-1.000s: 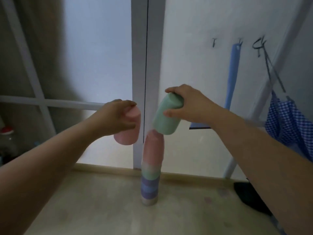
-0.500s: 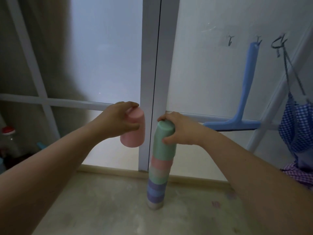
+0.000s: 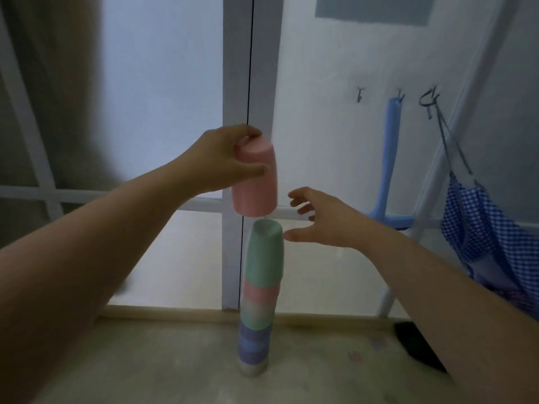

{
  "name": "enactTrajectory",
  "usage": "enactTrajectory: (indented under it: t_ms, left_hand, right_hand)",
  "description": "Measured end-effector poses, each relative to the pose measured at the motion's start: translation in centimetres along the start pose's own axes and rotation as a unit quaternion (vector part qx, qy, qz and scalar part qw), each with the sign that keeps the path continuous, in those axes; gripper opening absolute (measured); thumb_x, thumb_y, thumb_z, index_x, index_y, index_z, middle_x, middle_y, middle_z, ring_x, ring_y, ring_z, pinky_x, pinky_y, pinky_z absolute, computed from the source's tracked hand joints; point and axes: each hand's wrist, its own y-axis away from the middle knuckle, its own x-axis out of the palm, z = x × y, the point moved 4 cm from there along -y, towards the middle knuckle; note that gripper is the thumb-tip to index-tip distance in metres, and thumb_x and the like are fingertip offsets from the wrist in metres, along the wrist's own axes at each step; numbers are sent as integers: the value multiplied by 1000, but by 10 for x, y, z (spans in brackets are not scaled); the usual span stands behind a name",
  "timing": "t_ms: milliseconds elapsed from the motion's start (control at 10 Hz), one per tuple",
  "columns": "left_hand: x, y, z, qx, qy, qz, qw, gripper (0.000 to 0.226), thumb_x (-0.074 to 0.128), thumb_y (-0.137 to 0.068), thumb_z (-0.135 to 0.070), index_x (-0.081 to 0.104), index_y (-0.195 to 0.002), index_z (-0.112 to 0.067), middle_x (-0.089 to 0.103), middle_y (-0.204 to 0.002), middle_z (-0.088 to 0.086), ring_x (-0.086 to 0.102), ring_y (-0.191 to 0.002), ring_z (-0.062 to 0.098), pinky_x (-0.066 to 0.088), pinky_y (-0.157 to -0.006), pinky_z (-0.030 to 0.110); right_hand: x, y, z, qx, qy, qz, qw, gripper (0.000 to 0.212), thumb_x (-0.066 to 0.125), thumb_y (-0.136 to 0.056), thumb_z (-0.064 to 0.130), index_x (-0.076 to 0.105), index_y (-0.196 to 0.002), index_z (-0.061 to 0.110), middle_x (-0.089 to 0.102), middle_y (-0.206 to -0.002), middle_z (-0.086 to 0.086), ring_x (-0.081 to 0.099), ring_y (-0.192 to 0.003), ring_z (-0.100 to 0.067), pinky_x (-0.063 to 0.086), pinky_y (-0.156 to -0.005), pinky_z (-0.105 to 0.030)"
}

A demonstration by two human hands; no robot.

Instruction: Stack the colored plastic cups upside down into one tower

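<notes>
A tower of cups [image 3: 258,313] is seen standing upside down on the floor [image 3: 163,360] in the lower centre of the frame, in front of a white door frame [image 3: 233,83]. Bands of grey, purple, blue, green and pink are stacked from the bottom up, and a green cup [image 3: 264,256] is set as the top piece, leaning slightly at its closed end.

A pink cup [image 3: 256,179] is held upside down in the centre of the frame, directly above the green cup, with its open rim just clear of the green cup's top and not touching it. It is gripped near its closed end by the left hand [image 3: 215,158], which reaches in from the left; the thumb is pressed against the near side of the cup and the fingers are curled over its top edge.

The right hand [image 3: 326,220] is held empty to the right of the tower's top, just beside the green cup, with its fingers spread apart and the thumb pointing toward the cup; contact with the cup cannot be told.

On the right of the frame, a blue squeegee [image 3: 389,170] is hung from a wall hook, and a blue checked cloth [image 3: 484,228] is hung near the right edge.
</notes>
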Motion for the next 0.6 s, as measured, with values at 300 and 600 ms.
enactTrajectory:
  t_ms: [300, 600]
  left_hand:
    - [73, 21, 12, -11, -47, 123, 991, 59, 63, -81, -29, 39, -134, -20, 53, -132, 9, 53, -106, 23, 49, -89, 37]
    - [80, 31, 27, -23, -54, 133, 989, 63, 58, -85, -34, 28, -139, -23, 42, -139, 8, 47, -116, 26, 46, -95, 41]
  right_hand:
    - [-8, 32, -22, 43, 4, -9, 999, 77, 75, -70, 45, 34, -134, 28, 47, -121, 13, 49, -109, -8, 47, -96, -33]
    - [-4, 43, -25, 63, -25, 0, 998, 76, 74, -71, 42, 33, -134, 30, 45, -120, 15, 51, -111, -9, 47, -100, -34]
